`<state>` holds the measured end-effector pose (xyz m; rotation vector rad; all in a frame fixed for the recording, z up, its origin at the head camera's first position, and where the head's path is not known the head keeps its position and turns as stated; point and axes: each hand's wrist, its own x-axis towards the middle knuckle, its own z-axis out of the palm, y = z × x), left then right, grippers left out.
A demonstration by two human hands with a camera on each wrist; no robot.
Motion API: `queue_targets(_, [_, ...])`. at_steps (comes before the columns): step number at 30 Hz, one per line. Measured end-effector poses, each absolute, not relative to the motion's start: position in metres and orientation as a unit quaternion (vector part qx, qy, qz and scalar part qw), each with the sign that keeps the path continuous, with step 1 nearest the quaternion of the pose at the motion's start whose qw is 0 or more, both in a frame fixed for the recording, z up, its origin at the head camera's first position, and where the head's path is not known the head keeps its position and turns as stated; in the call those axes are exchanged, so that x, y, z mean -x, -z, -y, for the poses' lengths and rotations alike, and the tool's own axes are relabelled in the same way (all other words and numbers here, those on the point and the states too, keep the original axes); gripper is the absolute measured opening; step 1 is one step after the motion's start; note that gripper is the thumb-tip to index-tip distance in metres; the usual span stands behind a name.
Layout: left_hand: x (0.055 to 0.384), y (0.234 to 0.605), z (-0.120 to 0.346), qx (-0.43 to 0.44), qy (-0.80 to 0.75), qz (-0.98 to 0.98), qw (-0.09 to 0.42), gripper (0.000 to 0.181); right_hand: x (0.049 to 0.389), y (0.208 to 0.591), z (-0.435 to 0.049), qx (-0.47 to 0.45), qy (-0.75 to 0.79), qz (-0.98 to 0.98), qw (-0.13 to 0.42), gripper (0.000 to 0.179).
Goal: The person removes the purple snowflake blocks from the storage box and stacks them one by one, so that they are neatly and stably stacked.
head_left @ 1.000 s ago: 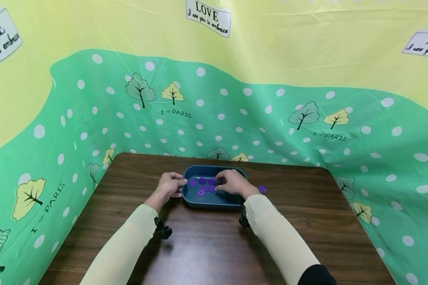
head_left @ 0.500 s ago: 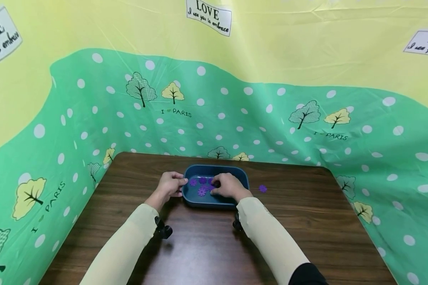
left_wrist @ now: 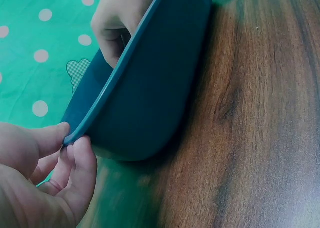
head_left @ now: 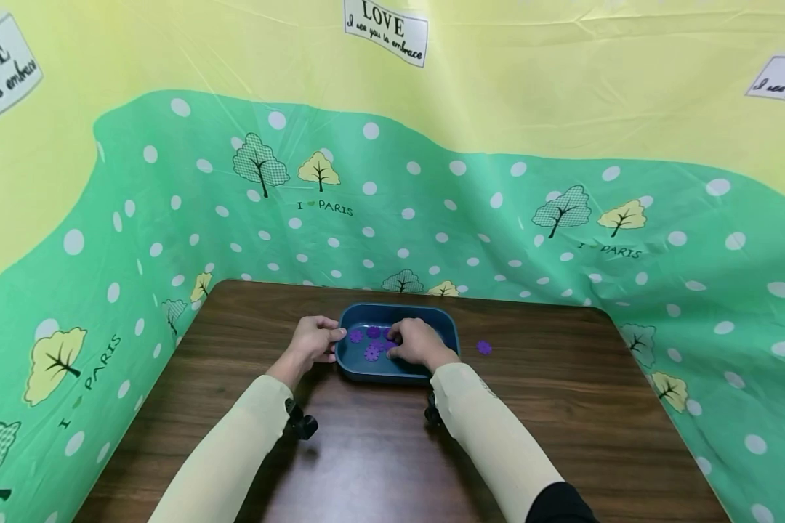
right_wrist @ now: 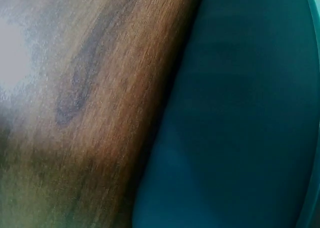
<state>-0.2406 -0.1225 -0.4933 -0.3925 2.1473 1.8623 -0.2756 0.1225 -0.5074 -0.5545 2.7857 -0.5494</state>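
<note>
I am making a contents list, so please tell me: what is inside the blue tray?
Inside the blue tray lie several purple flower-shaped pieces; the right hand is inside too. The hand covers part of the tray, so their exact number cannot be told.

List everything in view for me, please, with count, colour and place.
Tray: one, dark blue, on the table.
Flower-shaped pieces: at least four, purple, inside the tray.
Loose piece: one, purple, right of the tray.
Table: one, brown, under the tray.
Backdrop: one, yellow and green, behind the table.
Wrist cameras: two, black, at the sleeves.
Sleeves: two, mostly cream, over the table.
Left hand: one, at the tray's left rim.
Right hand: one, inside the tray.
</note>
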Motion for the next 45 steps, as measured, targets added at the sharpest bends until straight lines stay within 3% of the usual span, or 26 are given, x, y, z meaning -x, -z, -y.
queue_targets(45, [0.241, 0.494, 0.124, 0.137, -0.643, -0.740, 0.137, 0.027, 0.280, 0.483, -0.151, 0.223, 0.234, -0.939, 0.120, 0.031])
